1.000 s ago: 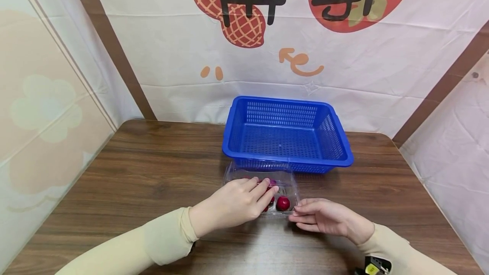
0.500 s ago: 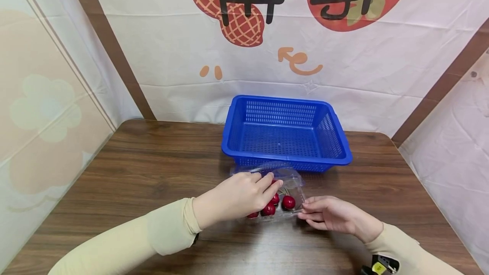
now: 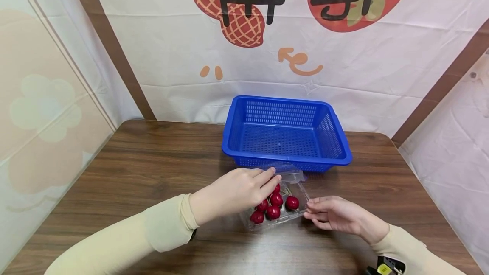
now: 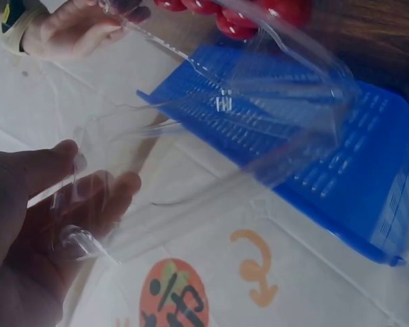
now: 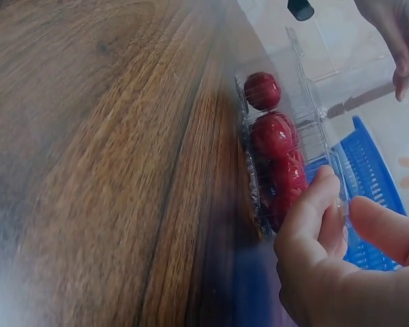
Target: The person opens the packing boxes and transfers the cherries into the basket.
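A clear plastic clamshell box [image 3: 280, 213] lies on the wooden table [image 3: 153, 160], just in front of a blue basket [image 3: 286, 133]. Several red cherries [image 3: 273, 212] lie in it. My left hand [image 3: 273, 178] pinches the box's clear lid [image 3: 292, 176] and holds it lifted open; in the left wrist view the lid [image 4: 259, 116] runs between thumb and fingers [image 4: 99, 194]. My right hand [image 3: 308, 210] pinches the box's right edge. In the right wrist view its fingers [image 5: 320, 218] grip the rim beside the cherries [image 5: 273, 136].
The blue basket has nothing in it and stands at the back of the table against a printed cloth wall [image 3: 267, 33]. Bare wood lies left of the box and along the front edge. Cloth panels close both sides.
The lid, which lay flat over the cherries, has been lifted up and back by my left hand. The box has turned and slid slightly right, with my right hand staying at its edge.
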Demonstrator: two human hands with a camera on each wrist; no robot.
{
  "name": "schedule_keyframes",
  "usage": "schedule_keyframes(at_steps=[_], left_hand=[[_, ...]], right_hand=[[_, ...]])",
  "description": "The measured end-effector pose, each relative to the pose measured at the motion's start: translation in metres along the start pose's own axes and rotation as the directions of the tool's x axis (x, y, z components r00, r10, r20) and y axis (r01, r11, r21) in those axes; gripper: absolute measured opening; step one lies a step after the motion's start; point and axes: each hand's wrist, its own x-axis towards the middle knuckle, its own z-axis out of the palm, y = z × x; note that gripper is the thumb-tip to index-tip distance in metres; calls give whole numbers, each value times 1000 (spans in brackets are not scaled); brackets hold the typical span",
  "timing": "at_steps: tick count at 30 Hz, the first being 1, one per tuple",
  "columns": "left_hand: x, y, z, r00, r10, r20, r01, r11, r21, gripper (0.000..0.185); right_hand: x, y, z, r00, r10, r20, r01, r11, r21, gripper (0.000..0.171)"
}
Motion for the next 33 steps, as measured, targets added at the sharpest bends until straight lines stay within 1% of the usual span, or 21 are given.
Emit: schedule_keyframes(at_steps=[8, 13, 19, 25, 27, 30, 33], left_hand=[[1, -5, -1, 1000, 24, -11, -24, 1000, -13, 28], [1, -6, -2, 1000, 9, -27, -10, 999, -46, 27], [4, -7, -3, 999, -1, -50, -1, 999, -40, 24], [6, -8, -7, 997, -49, -51, 47, 998, -53, 22], [6, -8, -7, 996, -75, -55, 71, 995, -67, 22], [4, -9, -7, 991, -114, -68, 110, 992, -64, 25], [1, -9, -6, 983, -156, -100, 151, 987, -57, 32]], right_hand=[[-6, -2, -8, 1000, 1, -7, -1, 1000, -5, 16], [-7, -4, -11, 1000, 2, -5, -2, 1000, -10, 16], [-11, -6, -13, 999, -7, -40, 6, 1000, -14, 13], [-15, -7, -18, 999, 1, -43, -1, 1000, -7, 15], [-15, -8, -20, 999, 3, -42, -4, 1000, -14, 15], [-16, -9, -22, 999, 3, -44, -4, 1000, -24, 15], [-17, -11, -22, 998, -4, -55, 3, 1000, -26, 15]])
